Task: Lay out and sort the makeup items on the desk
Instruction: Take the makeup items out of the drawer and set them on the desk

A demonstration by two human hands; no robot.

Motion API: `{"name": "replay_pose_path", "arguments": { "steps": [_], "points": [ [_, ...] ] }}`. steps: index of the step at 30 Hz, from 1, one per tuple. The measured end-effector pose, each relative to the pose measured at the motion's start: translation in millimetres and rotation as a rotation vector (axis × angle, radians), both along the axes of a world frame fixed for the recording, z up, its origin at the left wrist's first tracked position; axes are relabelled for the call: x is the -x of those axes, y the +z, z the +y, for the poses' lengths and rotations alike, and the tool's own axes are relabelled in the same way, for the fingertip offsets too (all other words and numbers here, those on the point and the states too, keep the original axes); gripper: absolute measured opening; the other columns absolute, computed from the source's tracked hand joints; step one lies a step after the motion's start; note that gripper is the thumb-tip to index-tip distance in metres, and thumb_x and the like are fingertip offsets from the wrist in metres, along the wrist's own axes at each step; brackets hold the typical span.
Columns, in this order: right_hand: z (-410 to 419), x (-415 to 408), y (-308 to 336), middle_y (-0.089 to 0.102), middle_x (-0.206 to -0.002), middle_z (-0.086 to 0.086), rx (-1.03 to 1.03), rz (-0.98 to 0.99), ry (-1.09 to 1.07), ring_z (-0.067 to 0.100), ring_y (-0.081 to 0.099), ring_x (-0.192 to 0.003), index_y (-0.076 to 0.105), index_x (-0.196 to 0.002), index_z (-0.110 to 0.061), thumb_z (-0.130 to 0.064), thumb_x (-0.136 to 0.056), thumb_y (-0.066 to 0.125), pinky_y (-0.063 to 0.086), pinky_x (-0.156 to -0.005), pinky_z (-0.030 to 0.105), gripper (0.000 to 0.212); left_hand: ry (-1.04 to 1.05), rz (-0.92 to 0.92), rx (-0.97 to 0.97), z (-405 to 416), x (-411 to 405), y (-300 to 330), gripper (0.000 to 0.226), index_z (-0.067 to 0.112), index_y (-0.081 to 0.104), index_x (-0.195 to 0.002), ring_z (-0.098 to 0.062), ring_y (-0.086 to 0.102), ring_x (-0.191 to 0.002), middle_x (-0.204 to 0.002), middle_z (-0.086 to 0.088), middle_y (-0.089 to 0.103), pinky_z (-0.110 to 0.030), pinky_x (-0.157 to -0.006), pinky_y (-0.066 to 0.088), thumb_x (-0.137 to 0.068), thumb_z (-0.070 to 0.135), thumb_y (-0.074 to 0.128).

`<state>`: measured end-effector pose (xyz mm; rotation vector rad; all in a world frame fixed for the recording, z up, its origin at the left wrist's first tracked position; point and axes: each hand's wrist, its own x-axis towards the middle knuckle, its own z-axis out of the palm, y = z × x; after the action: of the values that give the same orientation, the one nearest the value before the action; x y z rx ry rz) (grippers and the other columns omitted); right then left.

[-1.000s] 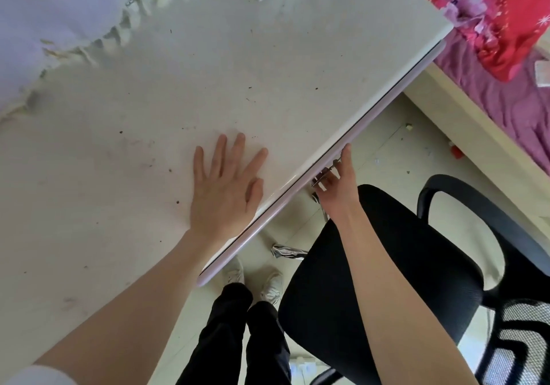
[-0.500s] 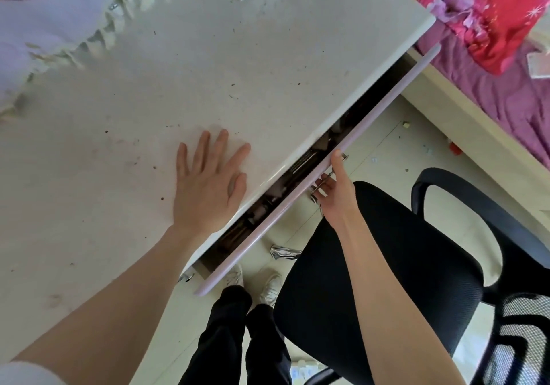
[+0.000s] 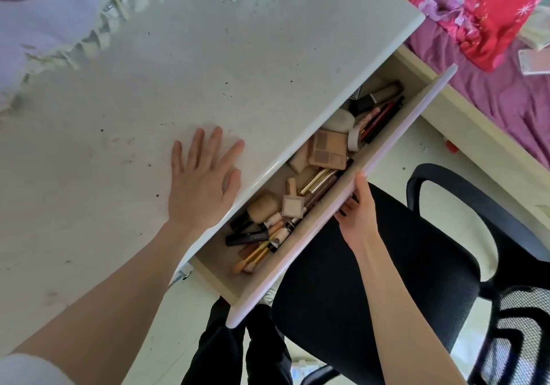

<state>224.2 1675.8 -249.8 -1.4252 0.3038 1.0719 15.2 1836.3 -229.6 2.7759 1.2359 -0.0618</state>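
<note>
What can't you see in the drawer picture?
Head view:
- Back of the open wooden drawer: hidden under the white desk top.
- Right hand fingers: hidden behind the pale pink drawer front.
- Black makeup tube label: too small to read.

Makeup items [image 3: 300, 197] lie in drawer [image 3: 342, 206] under desk [image 3: 208, 72].

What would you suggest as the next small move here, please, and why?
Probably release the pale drawer front and lift the beige eyeshadow palette out with the right hand: the drawer stands open, makeup lies exposed, and the white desk top holds only the flat left hand.
</note>
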Motion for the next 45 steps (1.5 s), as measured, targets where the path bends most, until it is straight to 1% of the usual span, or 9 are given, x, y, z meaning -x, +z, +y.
{"name": "replay_pose_path", "arguments": {
  "steps": [6,11,17,19,21,24,28,36,45],
  "points": [
    [-1,1,-2,0.062,-0.085,0.000,0.055,-0.055,0.006,0.017,0.056,-0.086,0.065,-0.091,-0.023,-0.047,-0.087,0.055,0.044,-0.091,0.035,0.027,-0.003,-0.001,0.009,1,0,1,0.051,0.030,0.031,-0.143,-0.032,0.016,-0.142,-0.153,-0.008,0.024,-0.055,-0.114,0.010,-0.094,0.042,0.023],
    [-13,0,-11,0.062,-0.093,0.002,0.112,-0.087,-0.028,0.020,0.055,-0.096,0.063,-0.096,-0.024,-0.050,-0.086,0.054,0.044,-0.089,0.035,0.029,-0.001,-0.011,0.009,1,0,2,0.052,0.030,0.033,-0.142,-0.033,0.019,-0.141,-0.152,-0.009,0.026,-0.054,-0.113,0.010,-0.093,0.042,0.022],
    [-20,-2,-23,0.062,-0.096,0.004,0.095,-0.041,-0.060,0.020,0.057,-0.100,0.062,-0.099,-0.023,-0.051,-0.087,0.051,0.041,-0.104,0.042,0.033,-0.005,-0.020,-0.006,1,0,0,0.051,0.029,0.033,-0.142,-0.034,0.020,-0.140,-0.151,-0.010,0.027,-0.055,-0.112,0.011,-0.093,0.042,0.023],
    [-21,-2,-27,0.065,-0.102,0.005,0.079,-0.017,-0.071,0.021,0.059,-0.104,0.063,-0.105,-0.022,-0.053,-0.086,0.052,0.041,-0.104,0.043,0.038,-0.008,-0.018,-0.012,1,1,-1,0.051,0.029,0.033,-0.142,-0.034,0.020,-0.140,-0.151,-0.010,0.028,-0.055,-0.112,0.010,-0.094,0.042,0.023],
    [-23,-2,-32,0.065,-0.112,0.007,0.078,0.017,-0.077,0.022,0.059,-0.110,0.062,-0.115,-0.020,-0.057,-0.081,0.056,0.042,-0.104,0.043,0.050,-0.006,-0.020,-0.013,1,0,-1,0.051,0.030,0.033,-0.142,-0.034,0.020,-0.140,-0.151,-0.010,0.027,-0.054,-0.112,0.009,-0.094,0.042,0.023],
    [-25,-3,-38,0.064,-0.120,0.008,0.073,0.056,-0.100,0.023,0.059,-0.112,0.059,-0.123,-0.020,-0.061,-0.077,0.059,0.045,-0.100,0.043,0.062,-0.002,-0.028,-0.011,0,0,-1,0.050,0.030,0.033,-0.141,-0.034,0.019,-0.141,-0.152,-0.009,0.026,-0.054,-0.112,0.008,-0.093,0.041,0.024],
    [-30,-7,-43,0.064,-0.119,0.009,0.044,0.098,-0.145,0.024,0.059,-0.112,0.058,-0.125,-0.020,-0.058,-0.080,0.058,0.048,-0.095,0.042,0.059,-0.001,-0.042,-0.008,0,0,-2,0.051,0.029,0.034,-0.141,-0.034,0.020,-0.140,-0.151,-0.010,0.027,-0.056,-0.112,0.010,-0.093,0.041,0.024],
    [-40,-14,-45,0.061,-0.127,0.009,-0.027,0.149,-0.102,0.027,0.055,-0.119,0.058,-0.127,-0.019,-0.059,-0.075,0.064,0.041,-0.104,0.047,0.065,0.000,-0.059,-0.010,-1,0,-3,0.051,0.030,0.033,-0.141,-0.034,0.018,-0.140,-0.152,-0.010,0.026,-0.057,-0.113,0.011,-0.093,0.041,0.023],
    [-39,-8,-35,0.058,-0.130,0.009,-0.050,0.194,-0.098,0.027,0.055,-0.120,0.053,-0.131,-0.021,-0.062,-0.071,0.065,0.040,-0.104,0.048,0.074,0.003,-0.094,0.005,-2,1,-4,0.050,0.030,0.034,-0.141,-0.034,0.016,-0.141,-0.153,-0.009,0.024,-0.057,-0.112,0.007,-0.093,0.041,0.024]
  ]
}}
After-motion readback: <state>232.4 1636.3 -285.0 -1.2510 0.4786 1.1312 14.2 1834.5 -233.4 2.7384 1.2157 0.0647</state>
